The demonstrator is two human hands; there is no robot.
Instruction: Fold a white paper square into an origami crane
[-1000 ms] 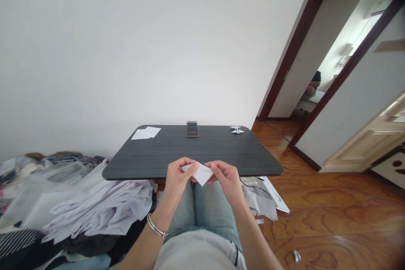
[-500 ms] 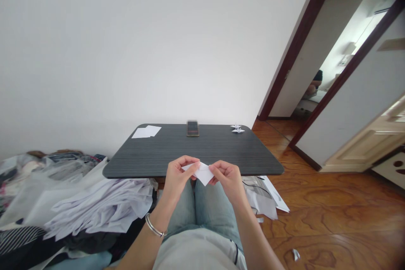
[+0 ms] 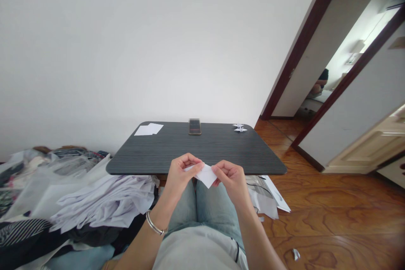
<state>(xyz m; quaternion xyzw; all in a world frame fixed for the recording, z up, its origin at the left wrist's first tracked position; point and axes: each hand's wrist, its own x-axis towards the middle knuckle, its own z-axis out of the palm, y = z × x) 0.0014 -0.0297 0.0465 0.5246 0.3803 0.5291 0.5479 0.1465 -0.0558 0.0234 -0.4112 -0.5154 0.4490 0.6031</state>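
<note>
A small piece of folded white paper is held over my lap, at the near edge of the dark table. My left hand pinches its left corner between thumb and fingers. On the other side, my right hand grips the right corner the same way. The paper's lower point hangs downward between the hands. Parts of its edges are hidden behind my fingers.
White paper sheets lie at the table's back left. A phone stands at the back middle, and folded paper cranes sit at the back right. Clothes are heaped at left. A person is partly visible through the doorway.
The view has shifted slightly, so the table and doorway sit a little further right. Both hands keep their pinch on the folded paper, with only slight movement.
</note>
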